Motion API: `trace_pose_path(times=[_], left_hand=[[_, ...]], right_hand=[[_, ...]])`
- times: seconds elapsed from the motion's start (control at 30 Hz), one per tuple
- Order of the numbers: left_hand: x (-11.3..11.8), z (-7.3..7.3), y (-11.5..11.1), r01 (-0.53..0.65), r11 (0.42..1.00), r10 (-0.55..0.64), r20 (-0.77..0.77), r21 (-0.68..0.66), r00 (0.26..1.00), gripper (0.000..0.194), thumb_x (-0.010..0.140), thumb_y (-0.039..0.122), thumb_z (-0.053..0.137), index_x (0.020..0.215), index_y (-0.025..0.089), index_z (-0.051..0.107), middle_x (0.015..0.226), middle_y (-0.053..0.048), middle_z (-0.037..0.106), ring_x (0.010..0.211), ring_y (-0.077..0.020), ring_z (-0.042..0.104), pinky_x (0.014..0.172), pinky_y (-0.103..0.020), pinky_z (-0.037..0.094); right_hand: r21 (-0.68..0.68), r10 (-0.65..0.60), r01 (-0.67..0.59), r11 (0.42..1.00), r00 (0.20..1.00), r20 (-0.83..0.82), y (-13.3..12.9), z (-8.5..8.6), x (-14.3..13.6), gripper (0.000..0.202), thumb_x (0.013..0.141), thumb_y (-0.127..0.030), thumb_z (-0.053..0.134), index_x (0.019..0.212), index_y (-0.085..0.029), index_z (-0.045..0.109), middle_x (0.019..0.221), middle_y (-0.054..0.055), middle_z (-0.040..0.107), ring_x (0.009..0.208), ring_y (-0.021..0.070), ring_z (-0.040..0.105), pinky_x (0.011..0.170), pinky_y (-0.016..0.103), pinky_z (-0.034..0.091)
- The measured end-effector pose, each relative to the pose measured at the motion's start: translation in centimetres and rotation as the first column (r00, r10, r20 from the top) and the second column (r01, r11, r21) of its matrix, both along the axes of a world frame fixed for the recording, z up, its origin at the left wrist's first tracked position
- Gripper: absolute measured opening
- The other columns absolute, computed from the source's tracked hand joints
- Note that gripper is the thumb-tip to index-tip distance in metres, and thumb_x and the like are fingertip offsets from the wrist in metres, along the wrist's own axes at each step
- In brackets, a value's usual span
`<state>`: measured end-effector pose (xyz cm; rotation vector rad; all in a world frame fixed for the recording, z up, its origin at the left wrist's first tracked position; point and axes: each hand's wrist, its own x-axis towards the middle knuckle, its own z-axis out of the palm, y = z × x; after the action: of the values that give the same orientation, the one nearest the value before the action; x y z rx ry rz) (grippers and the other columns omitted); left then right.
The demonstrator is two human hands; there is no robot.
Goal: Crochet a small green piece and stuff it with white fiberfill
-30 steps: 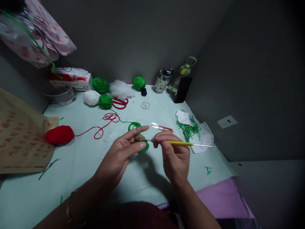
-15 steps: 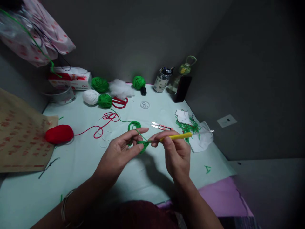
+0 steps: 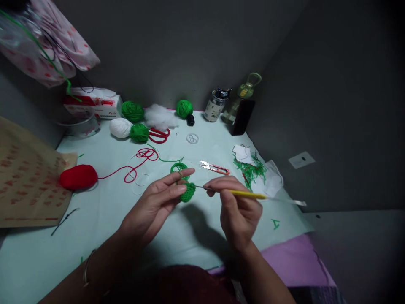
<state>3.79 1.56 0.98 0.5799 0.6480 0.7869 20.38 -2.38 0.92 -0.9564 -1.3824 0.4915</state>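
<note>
Above the middle of the bench (image 3: pixel 104 219), the left hand (image 3: pixel 155 207) pinches a small green crochet piece (image 3: pixel 187 192) between thumb and fingers. Just right of it, the right hand (image 3: pixel 237 209) is closed on a yellow crochet hook (image 3: pixel 243 194); its long axis runs left-right, tip at the piece. Snips (image 3: pixel 215 168) lie just beyond; bare bench lies nearer the person.

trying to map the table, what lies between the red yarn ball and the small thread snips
In the head view, loose loops of red yarn strand lie between the red yarn ball and the small thread snips, then a ring of green yarn.
</note>
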Motion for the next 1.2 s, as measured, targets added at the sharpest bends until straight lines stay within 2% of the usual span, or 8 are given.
trace_pose_path(times=[0.07,0.23,0.37,0.43,0.63,0.8,0.97,1.2], left_hand=[[-0.2,0.1,0.0,0.01,0.994,-0.003,-0.064,0.108,0.998,0.04,0.081,0.026,0.079,0.121,0.03,0.075,0.091,0.001,0.064,0.09,-0.0126,0.057,0.088,-0.025,0.042],[0.2,0.4,-0.4,-0.022,0.951,0.109,-0.269,0.307,0.957,0.039,0.083,0.029,0.08,0.121,0.034,0.075,0.091,0.002,0.066,0.089,-0.0127,0.056,0.087,-0.025,0.042],[0.7,0.4,-0.5,-0.067,0.989,0.079,-0.089,0.134,0.993,0.046,0.08,0.027,0.081,0.125,0.032,0.072,0.091,0.002,0.068,0.089,-0.0129,0.059,0.088,-0.025,0.044],[0.7,0.4,-0.3,0.0,1.0,0.0,0.017,0.002,1.0,0.043,0.08,0.027,0.081,0.122,0.026,0.074,0.094,-0.001,0.07,0.094,-0.015,0.061,0.092,-0.027,0.044],[0.1,0.6,0.4,0.001,1.0,-0.001,-0.017,0.03,1.0,0.036,0.081,0.026,0.078,0.117,0.024,0.076,0.091,-0.001,0.069,0.094,-0.0159,0.06,0.092,-0.027,0.043],[-0.2,0.9,0.0,0.096,0.951,-0.023,-0.241,0.295,0.97,0.042,0.087,0.032,0.075,0.128,0.034,0.07,0.107,-0.002,0.07,0.107,-0.0195,0.058,0.098,-0.031,0.04],[-0.6,1.0,0.1,0.079,0.952,-0.005,-0.243,0.295,0.97,0.046,0.085,0.031,0.076,0.13,0.035,0.069,0.094,0.0,0.061,0.091,-0.0159,0.057,0.087,-0.029,0.045],[-0.8,1.5,0.2,0.044,0.944,0.046,-0.264,0.326,0.964,0.041,0.082,0.026,0.076,0.123,0.03,0.073,0.089,0.0,0.06,0.083,-0.0149,0.055,0.079,-0.028,0.046]], right_hand=[[-0.062,0.061,-0.067,0.996,0.993,-0.097,0.4,0.2,-0.1,0.022,0.099,-0.018,0.054,0.1,-0.026,0.074,0.09,0.003,0.073,0.082,0.0169,0.067,0.068,0.033,0.057],[-0.054,0.028,-0.025,0.998,0.998,0.052,0.4,0.1,-0.6,0.023,0.097,-0.014,0.057,0.106,-0.027,0.074,0.095,0.003,0.074,0.087,0.0171,0.069,0.073,0.033,0.059],[0.183,-0.147,0.072,0.98,0.888,0.435,-0.1,-0.3,-0.7,0.035,0.091,-0.007,0.065,0.121,-0.025,0.071,0.106,0.008,0.073,0.098,0.0204,0.069,0.079,0.036,0.059],[0.248,-0.179,0.065,0.967,0.865,0.469,-0.2,-0.3,-0.5,0.038,0.091,-0.007,0.064,0.124,-0.025,0.069,0.107,0.008,0.073,0.099,0.0208,0.068,0.08,0.037,0.058],[-0.044,0.004,-0.009,0.999,0.995,-0.1,0.6,0.3,-0.1,0.021,0.098,-0.018,0.056,0.099,-0.026,0.075,0.086,0.002,0.072,0.075,0.0156,0.064,0.064,0.031,0.055],[-0.164,0.059,-0.087,0.983,0.984,-0.17,1.1,-0.2,-0.2,0.014,0.095,-0.023,0.062,0.098,-0.027,0.076,0.089,0.002,0.074,0.083,0.0162,0.067,0.072,0.032,0.056],[-0.263,0.065,-0.188,0.946,0.908,-0.413,1.5,-0.1,0.1,0.017,0.094,-0.032,0.064,0.089,-0.02,0.075,0.08,0.003,0.071,0.067,0.0131,0.063,0.063,0.028,0.055],[-0.243,0.155,-0.293,0.925,0.872,-0.463,1.4,0.5,0.3,0.019,0.098,-0.031,0.058,0.088,-0.02,0.071,0.08,0.003,0.073,0.065,0.0118,0.065,0.064,0.027,0.056]])
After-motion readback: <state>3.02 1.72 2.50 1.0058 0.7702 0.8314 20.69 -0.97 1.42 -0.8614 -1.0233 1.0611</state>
